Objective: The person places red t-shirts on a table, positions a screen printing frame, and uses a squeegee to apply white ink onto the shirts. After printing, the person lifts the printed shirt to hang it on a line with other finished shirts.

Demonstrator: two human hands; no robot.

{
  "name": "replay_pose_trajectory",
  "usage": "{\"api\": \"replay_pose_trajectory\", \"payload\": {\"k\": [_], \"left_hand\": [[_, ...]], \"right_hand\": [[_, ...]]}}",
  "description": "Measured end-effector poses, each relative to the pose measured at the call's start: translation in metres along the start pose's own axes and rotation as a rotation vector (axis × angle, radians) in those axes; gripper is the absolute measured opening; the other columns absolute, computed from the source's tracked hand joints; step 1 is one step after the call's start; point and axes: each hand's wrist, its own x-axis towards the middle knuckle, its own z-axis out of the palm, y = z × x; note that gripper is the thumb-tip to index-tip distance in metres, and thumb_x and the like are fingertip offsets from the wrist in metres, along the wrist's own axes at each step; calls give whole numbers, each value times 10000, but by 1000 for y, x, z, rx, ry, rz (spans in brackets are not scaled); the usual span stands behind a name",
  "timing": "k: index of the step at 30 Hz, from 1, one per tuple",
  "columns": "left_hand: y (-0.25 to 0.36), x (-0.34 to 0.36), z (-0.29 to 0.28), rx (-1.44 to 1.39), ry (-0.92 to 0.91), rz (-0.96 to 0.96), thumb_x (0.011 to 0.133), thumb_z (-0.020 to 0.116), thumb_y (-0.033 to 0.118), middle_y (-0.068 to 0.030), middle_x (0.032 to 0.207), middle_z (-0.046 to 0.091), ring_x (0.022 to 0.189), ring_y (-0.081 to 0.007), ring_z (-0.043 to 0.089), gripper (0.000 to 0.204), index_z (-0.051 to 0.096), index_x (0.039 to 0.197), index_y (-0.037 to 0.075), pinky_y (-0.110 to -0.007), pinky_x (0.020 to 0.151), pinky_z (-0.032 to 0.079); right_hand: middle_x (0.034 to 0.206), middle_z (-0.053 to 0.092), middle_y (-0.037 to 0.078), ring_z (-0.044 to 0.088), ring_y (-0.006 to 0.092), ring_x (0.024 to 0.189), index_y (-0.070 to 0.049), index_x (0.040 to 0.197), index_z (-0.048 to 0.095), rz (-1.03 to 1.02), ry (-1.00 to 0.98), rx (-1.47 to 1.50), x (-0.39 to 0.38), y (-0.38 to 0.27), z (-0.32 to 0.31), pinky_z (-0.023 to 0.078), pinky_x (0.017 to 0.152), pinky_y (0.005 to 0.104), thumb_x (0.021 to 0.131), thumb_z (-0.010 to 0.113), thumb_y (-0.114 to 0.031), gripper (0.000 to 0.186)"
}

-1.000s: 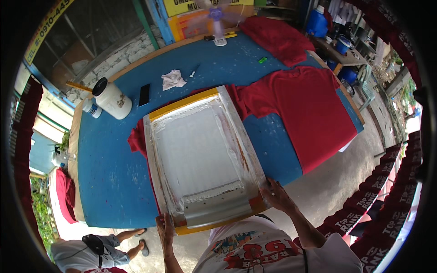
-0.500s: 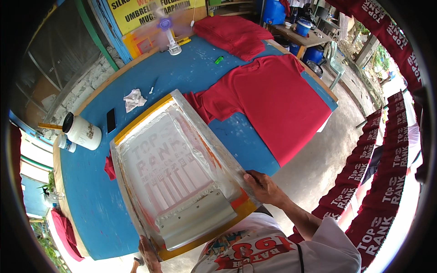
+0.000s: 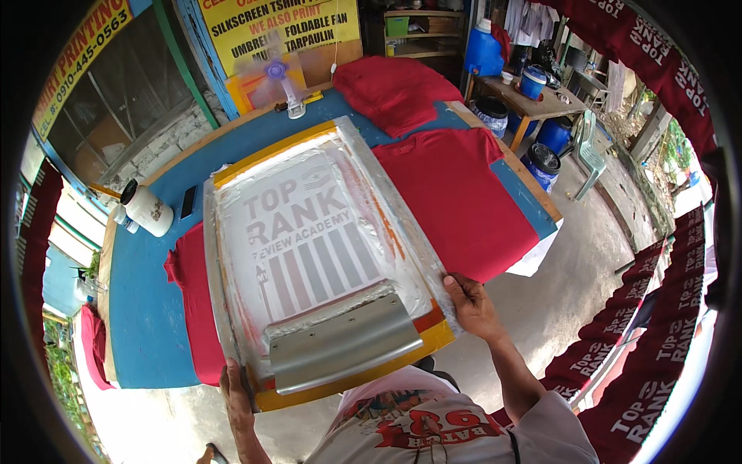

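I hold a silkscreen printing frame (image 3: pixel 389 195) tilted over the blue table, with grey sides and yellow tape at its ends. My right hand (image 3: pixel 473 308) grips its right side near the lower corner, thumb on top. At the lower left corner, my left hand (image 3: pixel 236 393) clasps the other side. Inside the frame, a wide squeegee with a metal holder (image 3: pixel 348 342) rests at the near end, pale ink along its edge. The mesh (image 3: pixel 309 224) shows lettering and vertical bars. Under and beside the frame lie red shirts; one red shirt (image 3: pixel 456 201) is spread flat at the right.
A heap of red shirts (image 3: pixel 394 89) lies at the table's far side, next to a small fan (image 3: pixel 292 97). A white tub (image 3: pixel 147 209) and a black phone (image 3: pixel 188 203) are on the left. Printed red cloths (image 3: pixel 657 340) hang at the right.
The frame has moved leftward over the table relative to the spread shirt and now covers the crumpled cloth's spot. My view has tilted up, and both hands keep their grip.
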Motion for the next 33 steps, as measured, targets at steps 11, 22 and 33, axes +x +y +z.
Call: {"api": "replay_pose_trajectory", "payload": {"k": [11,22,33], "left_hand": [[10,-44,229,99,-220,205,1086,560,683,-111,826,506,793,-237,456,726,596,1041,-41,-437,750,444],[23,-61,344,167,-148,209,1124,575,573,-179,939,549,858,-297,493,614,587,1068,-39,-464,812,451],[-18,-46,391,465,-47,500,1159,521,510,-244,883,603,798,-409,537,527,661,1106,5,-543,771,457]], "right_hand": [[946,682,43,533,132,894,62,1147,705,105,123,-117,-28,56,-225,499,811,321,1185,516,-320,427],[836,574,31,435,166,820,25,999,647,100,36,-259,61,121,-315,453,730,365,1185,494,-358,453],[949,743,179,632,286,871,16,1201,724,120,-98,-317,118,150,-348,537,862,421,1160,526,-399,461]]}}
